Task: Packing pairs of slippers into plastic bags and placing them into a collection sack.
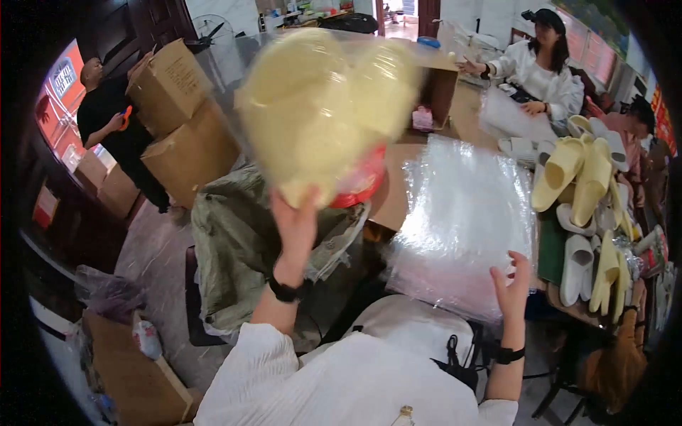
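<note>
My left hand [295, 226] is raised at the centre, its fingers closed on the lower end of a clear plastic bag with a pair of pale yellow slippers [302, 117] in it. The bagged pair is blurred by motion. My right hand [513, 287] has its fingers apart and holds nothing. It hovers by the right edge of a stack of clear plastic bags [465, 220] lying on the table. Behind the raised slippers, a red round object [361, 181] shows only in part. Below them stands an open green woven sack [231, 248].
Loose yellow and white slippers [593, 181] are piled on the table at the right. Across the table sits a person [547, 71] with plastic sheets. Another person [117, 124] stands beside stacked cardboard boxes [188, 142] at the far left. A flattened carton [128, 369] lies near left.
</note>
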A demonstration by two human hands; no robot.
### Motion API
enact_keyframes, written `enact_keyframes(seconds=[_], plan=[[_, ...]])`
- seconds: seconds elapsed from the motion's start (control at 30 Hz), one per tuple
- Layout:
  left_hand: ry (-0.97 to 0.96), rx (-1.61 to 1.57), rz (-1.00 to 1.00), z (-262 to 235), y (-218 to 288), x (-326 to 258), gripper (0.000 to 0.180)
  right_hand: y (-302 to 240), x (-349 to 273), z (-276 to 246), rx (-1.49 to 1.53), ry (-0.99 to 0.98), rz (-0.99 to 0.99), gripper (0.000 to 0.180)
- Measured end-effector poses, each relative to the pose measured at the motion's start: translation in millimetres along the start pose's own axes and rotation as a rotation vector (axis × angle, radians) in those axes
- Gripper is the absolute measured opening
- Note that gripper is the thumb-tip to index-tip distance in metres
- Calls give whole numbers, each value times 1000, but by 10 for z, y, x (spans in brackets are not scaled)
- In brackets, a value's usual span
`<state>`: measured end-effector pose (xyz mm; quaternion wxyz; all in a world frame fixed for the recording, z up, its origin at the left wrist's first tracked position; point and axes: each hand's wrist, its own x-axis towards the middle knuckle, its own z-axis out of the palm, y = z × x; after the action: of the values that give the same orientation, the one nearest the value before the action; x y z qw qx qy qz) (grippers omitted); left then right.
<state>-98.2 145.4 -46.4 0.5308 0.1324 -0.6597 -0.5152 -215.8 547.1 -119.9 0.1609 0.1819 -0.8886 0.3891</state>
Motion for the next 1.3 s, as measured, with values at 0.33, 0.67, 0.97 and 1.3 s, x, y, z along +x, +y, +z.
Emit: enact_keyframes(seconds=[0.33,0.67,0.97,1.3], plan=[[176,915,-400,-1376,-996,674,55,372,19,157,-148,-42,-135,43],[-162,382,-831,-2114,-1644,612,35,376,14,212,-107,-48,-23,37],[-318,637,-1122,-2523,-2739,-1062,33,415,21,178,-28,-43,-31,35],[-575,1083,-818,-1016,-1139,527,40,528,24,247,-152,44,-84,35]])
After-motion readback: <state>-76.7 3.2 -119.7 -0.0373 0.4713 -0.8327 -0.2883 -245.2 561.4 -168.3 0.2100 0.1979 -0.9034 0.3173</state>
